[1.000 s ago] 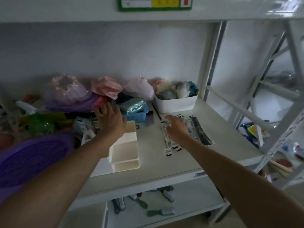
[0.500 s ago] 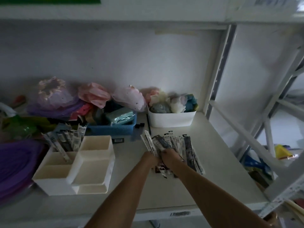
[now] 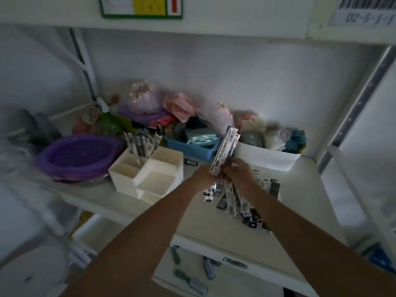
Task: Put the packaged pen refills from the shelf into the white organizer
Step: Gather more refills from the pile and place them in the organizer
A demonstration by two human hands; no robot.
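A white organizer (image 3: 162, 168) with several compartments stands on the shelf, left of centre. Its back left compartment holds several packaged pen refills (image 3: 140, 142) standing upright. My left hand (image 3: 202, 174) and my right hand (image 3: 237, 172) meet above the shelf, both closed on a bundle of packaged pen refills (image 3: 225, 151) that sticks up and leans right. Under my hands a loose pile of refill packages (image 3: 237, 200) lies flat on the shelf.
A purple basin (image 3: 79, 155) sits left of the organizer. Behind are a blue basket (image 3: 192, 146), a white bin (image 3: 267, 159) of soft items and bagged pink and purple things. Small brushes lie on the lower shelf (image 3: 192, 281). A metal upright (image 3: 351, 116) bounds the right.
My left hand left the organizer and joined the right at the pile. Both hands have lifted a bundle of refills off the shelf. The camera swung right, then back left.
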